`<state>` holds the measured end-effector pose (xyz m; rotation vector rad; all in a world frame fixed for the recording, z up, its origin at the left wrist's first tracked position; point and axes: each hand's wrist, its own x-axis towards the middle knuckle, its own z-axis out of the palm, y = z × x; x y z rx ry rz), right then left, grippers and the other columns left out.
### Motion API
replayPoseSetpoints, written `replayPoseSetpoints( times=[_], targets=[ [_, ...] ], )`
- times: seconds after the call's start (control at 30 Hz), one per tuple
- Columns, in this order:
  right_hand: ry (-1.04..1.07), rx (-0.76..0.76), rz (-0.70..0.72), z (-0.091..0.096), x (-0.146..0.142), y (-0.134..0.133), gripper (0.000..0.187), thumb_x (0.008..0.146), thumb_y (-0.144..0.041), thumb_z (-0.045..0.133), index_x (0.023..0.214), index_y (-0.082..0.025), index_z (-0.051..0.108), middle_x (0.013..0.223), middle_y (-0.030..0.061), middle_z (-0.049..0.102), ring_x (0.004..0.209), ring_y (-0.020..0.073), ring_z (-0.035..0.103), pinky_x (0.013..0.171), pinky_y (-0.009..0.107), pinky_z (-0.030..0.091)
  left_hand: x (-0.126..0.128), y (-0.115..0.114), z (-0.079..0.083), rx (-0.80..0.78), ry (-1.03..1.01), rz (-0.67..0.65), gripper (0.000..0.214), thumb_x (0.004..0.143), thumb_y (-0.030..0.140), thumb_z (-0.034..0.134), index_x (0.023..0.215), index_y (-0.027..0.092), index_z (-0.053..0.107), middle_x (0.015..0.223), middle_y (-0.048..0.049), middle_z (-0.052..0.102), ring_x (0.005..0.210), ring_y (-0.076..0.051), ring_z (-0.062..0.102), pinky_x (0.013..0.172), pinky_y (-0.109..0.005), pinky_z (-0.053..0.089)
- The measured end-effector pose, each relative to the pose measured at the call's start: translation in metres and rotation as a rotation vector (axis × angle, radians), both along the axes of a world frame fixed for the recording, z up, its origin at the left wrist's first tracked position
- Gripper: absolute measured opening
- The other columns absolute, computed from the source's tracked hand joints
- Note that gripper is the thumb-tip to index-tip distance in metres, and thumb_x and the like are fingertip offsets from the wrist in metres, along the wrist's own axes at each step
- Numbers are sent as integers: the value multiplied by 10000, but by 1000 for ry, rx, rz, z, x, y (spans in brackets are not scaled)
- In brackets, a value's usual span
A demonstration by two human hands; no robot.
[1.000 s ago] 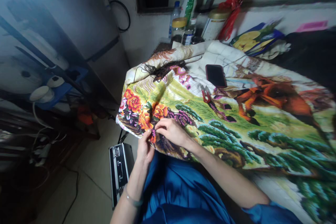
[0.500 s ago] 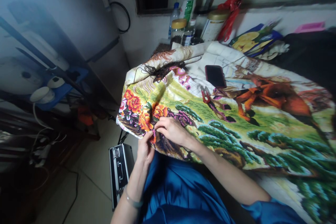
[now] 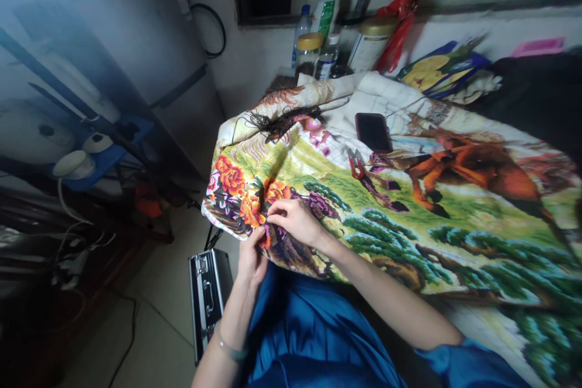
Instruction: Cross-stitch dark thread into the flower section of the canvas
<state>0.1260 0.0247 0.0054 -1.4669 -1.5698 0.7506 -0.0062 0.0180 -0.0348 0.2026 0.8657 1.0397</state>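
Observation:
A large embroidered cloth (image 3: 409,206) with flowers, trees and a horse lies spread over my lap and the table. My left hand (image 3: 251,257) grips the cloth's near edge from below, thumb on top by the orange flowers. My right hand (image 3: 295,219) rests on the cloth just right of it, fingertips pinched together on something too small to make out. A tangle of dark thread (image 3: 279,120) lies on the cloth's far fold. Small red scissors (image 3: 357,167) and a dark phone (image 3: 373,131) lie on the cloth further back.
Bottles and jars (image 3: 318,36) stand at the back by the wall, with a red bag (image 3: 400,18) and a printed packet (image 3: 441,66). A metal case (image 3: 207,294) sits on the floor at my left. Cables and a blue shelf (image 3: 100,145) crowd the left side.
My right hand has shifted slightly up and away along the cloth, still pinched. My left hand keeps its hold on the edge.

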Motion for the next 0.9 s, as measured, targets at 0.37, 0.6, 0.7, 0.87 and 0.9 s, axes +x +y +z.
replayPoseSetpoints(
  times=[0.37, 0.6, 0.7, 0.87, 0.9],
  targets=[
    [-206, -27, 86, 4, 3, -5, 134, 750, -46, 682, 675, -156, 700, 707, 3, 661, 645, 113, 593, 656, 220, 434, 0, -1, 0, -14, -36, 29, 135, 586, 101, 760, 707, 135, 709, 712, -17, 737, 662, -122, 668, 740, -236, 524],
    [-418, -71, 190, 6, 8, -4, 160, 822, -68, 634, 824, -173, 755, 823, 51, 673, 786, 166, 621, 728, 261, 444, 0, -1, 1, -19, -22, 5, 143, 614, 136, 761, 746, 134, 708, 743, -25, 745, 677, -136, 678, 755, -258, 533],
    [-448, -45, 215, 6, 10, -2, 197, 827, -54, 613, 853, -187, 756, 833, 45, 665, 790, 160, 618, 720, 252, 445, 0, -1, 1, -13, -23, 16, 145, 610, 128, 756, 746, 142, 707, 761, -32, 747, 696, -147, 684, 773, -272, 534],
    [-390, -43, 228, 4, 11, 0, 209, 816, -41, 606, 818, -189, 753, 795, 31, 657, 767, 147, 607, 725, 249, 442, 0, -1, 2, -1, -18, 21, 153, 591, 124, 765, 728, 150, 700, 720, -25, 732, 709, -160, 684, 796, -293, 535],
    [-375, -49, 230, 5, 11, 0, 213, 813, -34, 603, 812, -186, 752, 793, 32, 659, 764, 146, 607, 725, 248, 442, 0, -1, 2, -6, -18, 19, 153, 588, 121, 763, 726, 148, 702, 721, -28, 732, 703, -160, 682, 793, -295, 535]
  ],
)
